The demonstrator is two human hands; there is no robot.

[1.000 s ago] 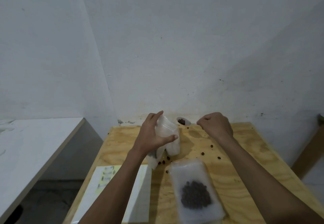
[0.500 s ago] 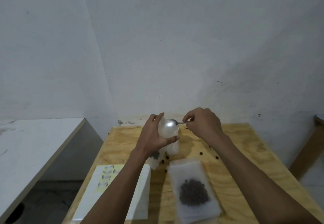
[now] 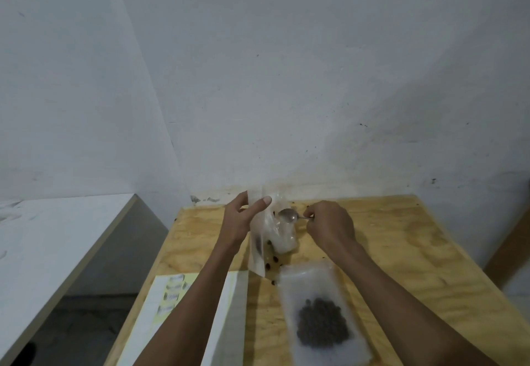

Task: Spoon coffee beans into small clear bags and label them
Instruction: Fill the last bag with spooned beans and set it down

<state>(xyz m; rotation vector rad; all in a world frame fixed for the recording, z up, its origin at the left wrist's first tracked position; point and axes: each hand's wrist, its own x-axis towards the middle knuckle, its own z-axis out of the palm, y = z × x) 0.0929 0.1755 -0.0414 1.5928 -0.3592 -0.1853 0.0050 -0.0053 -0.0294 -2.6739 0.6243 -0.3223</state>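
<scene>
Spoon (image 3: 289, 216) has been tipped w/ bowl at bag mouth since 0.5 s ago; handle pinched by right hand (image 3: 329, 226). Small clear bag (image 3: 259, 239), centre frame, gripped upright by left hand (image 3: 239, 222). Filled bag (image 3: 321, 317) lies lower centre; label sheet (image 3: 172, 297) lower left unused, so labelling is judged pending.

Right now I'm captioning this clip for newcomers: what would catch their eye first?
The two hands at the table's far edge: the left hand holds a clear bag upright while the right hand tips a metal spoon at its mouth. Nearer, a flat clear bag of coffee beans lies on the plywood table, loose beans scattered between.
</scene>
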